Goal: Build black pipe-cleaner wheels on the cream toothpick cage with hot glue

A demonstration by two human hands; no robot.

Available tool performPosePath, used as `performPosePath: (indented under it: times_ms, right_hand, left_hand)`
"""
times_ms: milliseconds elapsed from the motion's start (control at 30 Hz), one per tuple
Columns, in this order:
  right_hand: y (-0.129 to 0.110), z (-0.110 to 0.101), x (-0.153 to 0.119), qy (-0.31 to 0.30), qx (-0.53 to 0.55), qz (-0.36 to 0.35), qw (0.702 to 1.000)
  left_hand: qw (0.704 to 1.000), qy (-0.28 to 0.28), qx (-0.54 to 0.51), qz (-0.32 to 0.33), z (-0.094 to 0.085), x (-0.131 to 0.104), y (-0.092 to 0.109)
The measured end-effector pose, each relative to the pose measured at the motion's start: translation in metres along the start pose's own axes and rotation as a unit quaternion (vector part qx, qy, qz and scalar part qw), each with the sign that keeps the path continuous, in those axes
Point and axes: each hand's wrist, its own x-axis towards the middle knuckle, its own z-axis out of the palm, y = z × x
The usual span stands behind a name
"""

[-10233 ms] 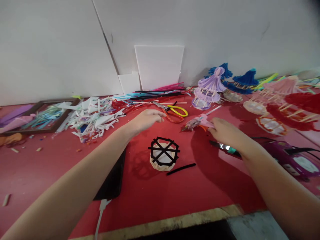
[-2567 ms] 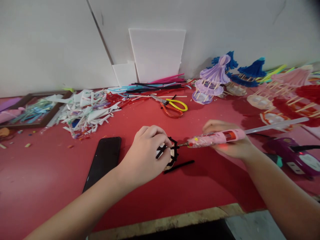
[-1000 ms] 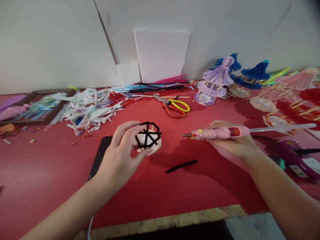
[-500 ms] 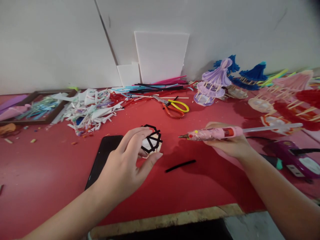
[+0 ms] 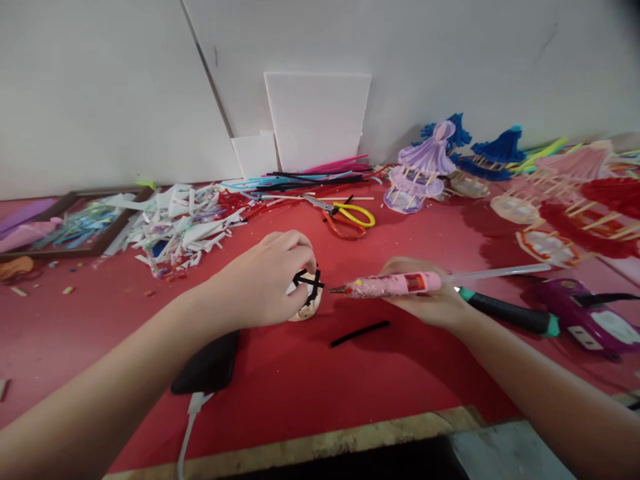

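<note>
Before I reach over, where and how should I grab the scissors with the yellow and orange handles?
Probably by the yellow handle and orange handle, coming from your near right: the scissors lie with both loops spread that way, while the blades point far left.

The person's left hand [image 5: 273, 280] and right hand [image 5: 427, 303] are showing bare; the forearms [image 5: 125, 360] are appearing uncovered too, smooth and slim, widening steadily away from narrow wrists [image 5: 204, 303].

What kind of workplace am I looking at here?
Likely a handicraft worktable: the right hand holds a pink glue gun, with coloured craft strips and a lilac tiered model farther back.
</note>
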Motion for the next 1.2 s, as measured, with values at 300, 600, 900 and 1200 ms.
performPosePath:
  times_ms: [300, 600, 900, 1200]
  right_hand:
    - [-0.006, 0.001, 0.001, 0.002, 0.003, -0.005, 1.0]
    - [0.004, 0.012, -0.003, 0.048, 0.016, -0.007, 0.999]
    - [-0.003, 0.018, -0.002, 0.026, 0.042, 0.043, 0.998]
    - [-0.003, 0.017, -0.003, 0.033, 0.023, 0.073, 0.997]
  left_hand:
    - [0.997, -0.062, -0.018, 0.031, -0.004, 0.015, -0.001]
    - [0.996, -0.07, -0.056, 0.018, -0.008, 0.016, -0.007]
    - [0.995, -0.049, -0.088, 0.022, -0.002, 0.014, -0.01]
    - [0.995, -0.046, -0.093, 0.015, -0.005, 0.011, -0.012]
